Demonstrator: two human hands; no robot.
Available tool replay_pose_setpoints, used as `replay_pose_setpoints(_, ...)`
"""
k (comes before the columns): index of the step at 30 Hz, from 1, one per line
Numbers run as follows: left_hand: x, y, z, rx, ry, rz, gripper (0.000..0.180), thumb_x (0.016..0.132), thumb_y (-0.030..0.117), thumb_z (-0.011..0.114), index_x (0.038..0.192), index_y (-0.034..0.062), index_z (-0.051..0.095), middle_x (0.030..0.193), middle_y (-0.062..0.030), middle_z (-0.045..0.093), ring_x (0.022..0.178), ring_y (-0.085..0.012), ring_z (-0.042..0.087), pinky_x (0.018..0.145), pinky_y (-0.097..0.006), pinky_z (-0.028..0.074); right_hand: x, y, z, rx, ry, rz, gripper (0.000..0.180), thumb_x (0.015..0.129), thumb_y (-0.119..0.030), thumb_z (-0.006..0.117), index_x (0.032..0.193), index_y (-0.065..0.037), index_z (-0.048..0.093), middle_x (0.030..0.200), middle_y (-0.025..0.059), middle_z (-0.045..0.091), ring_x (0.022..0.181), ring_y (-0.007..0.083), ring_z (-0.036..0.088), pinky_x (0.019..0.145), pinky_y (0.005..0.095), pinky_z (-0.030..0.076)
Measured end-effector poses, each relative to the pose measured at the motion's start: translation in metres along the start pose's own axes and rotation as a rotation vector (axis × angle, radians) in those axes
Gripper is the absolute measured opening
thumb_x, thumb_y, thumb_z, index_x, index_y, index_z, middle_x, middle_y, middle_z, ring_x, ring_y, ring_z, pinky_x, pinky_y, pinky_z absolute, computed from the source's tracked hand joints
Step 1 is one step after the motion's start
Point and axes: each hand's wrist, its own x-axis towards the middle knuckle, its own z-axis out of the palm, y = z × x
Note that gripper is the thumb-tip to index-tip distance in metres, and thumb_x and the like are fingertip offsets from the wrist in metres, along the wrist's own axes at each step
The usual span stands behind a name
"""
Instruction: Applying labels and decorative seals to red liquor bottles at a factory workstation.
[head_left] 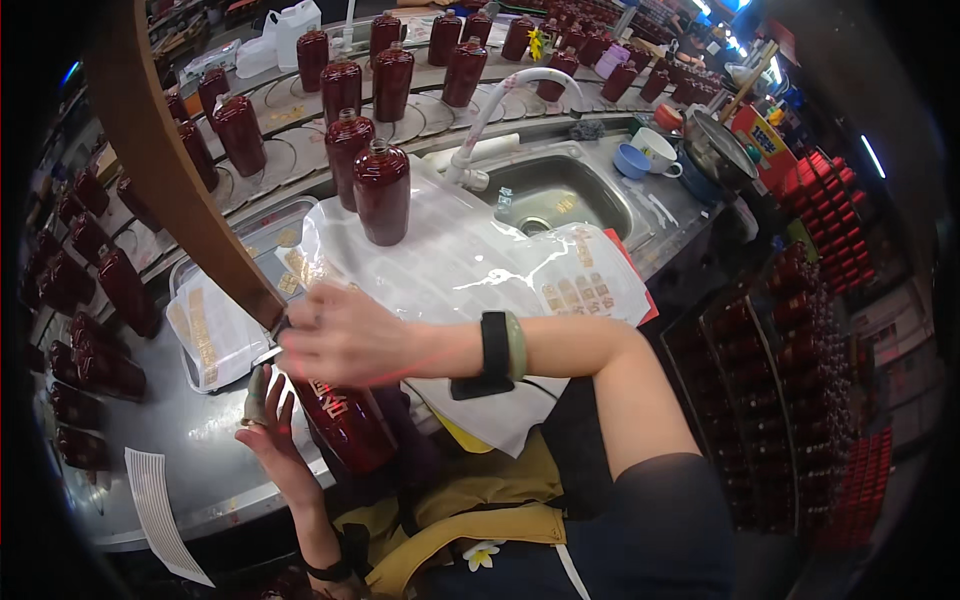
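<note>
Right hand (345, 335): comes in from 3 o'clock, arm bent at the elbow, fingers pressed down on the top of the dark red bottle (345, 425).
Left hand (268, 425): comes up from 6 o'clock, palm open, fingers spread — it cups the bottle's side.
Bottle: lies tilted on the metal counter (200, 450), low in the middle, between both hands.
Wrist: a black band and a green bangle (514, 345).
At 12 o'clock: another red bottle (382, 192) stands on clear plastic sheets (470, 260) — a sink (555, 195) is beside it.

Right hand (345, 335) at frame centre – bare forearm, black wristband beside a pale green bangle. Left hand (275, 440), lower left – black wrist strap. Mustard-yellow apron, dark sleeve.
</note>
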Motion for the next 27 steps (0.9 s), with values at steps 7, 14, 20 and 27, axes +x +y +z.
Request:
replay_pose_setpoints(7,-0.004,-0.005,-0.003,-0.051,-0.01,-0.033,0.09,0.105,0.071,0.014,0.152,0.0,0.042,0.155,-0.0185,0.046,0.141,-0.0306,0.047,0.117,-0.047,0.036,-0.02,-0.034,0.006,0.352,-0.041,0.012,0.02,0.081,-0.026,0.071,0.093,-0.012,0.064,0.084,0.0027,0.06,0.085,0.0239,0.061,0.075,0.0408,0.05)
replay_pose_setpoints(14,-0.009,-0.012,-0.004,-0.087,-0.024,-0.071,0.087,0.105,0.07,0.014,0.155,0.0037,0.042,0.156,-0.0168,0.046,0.14,-0.03,0.048,0.117,-0.047,0.037,-0.046,-0.011,0.01,0.149,0.124,-0.046,0.017,0.081,-0.024,0.067,0.098,-0.021,0.066,0.101,-0.0047,0.061,0.089,0.0193,0.051,0.085,0.0376,0.043)
replay_pose_setpoints(20,-0.003,-0.017,-0.006,-0.13,-0.045,-0.096,0.085,0.106,0.069,0.012,0.154,0.0049,0.042,0.155,-0.0136,0.048,0.137,-0.0272,0.05,0.115,-0.044,0.037,-0.033,-0.032,-0.001,0.54,-0.02,-0.042,0.023,0.089,-0.02,0.069,0.11,-0.01,0.067,0.089,-0.0006,0.06,0.078,0.0204,0.059,0.063,0.0363,0.046)
replay_pose_setpoints(27,0.0,-0.017,-0.007,-0.123,-0.034,-0.167,0.088,0.104,0.072,0.011,0.155,0.0063,0.041,0.155,-0.0122,0.047,0.137,-0.0256,0.05,0.115,-0.043,0.036,-0.031,0.002,0.003,0.088,0.114,-0.101,0.018,0.083,-0.024,0.072,0.098,-0.015,0.069,0.101,-0.0017,0.065,0.089,0.0151,0.058,0.074,0.0341,0.05)
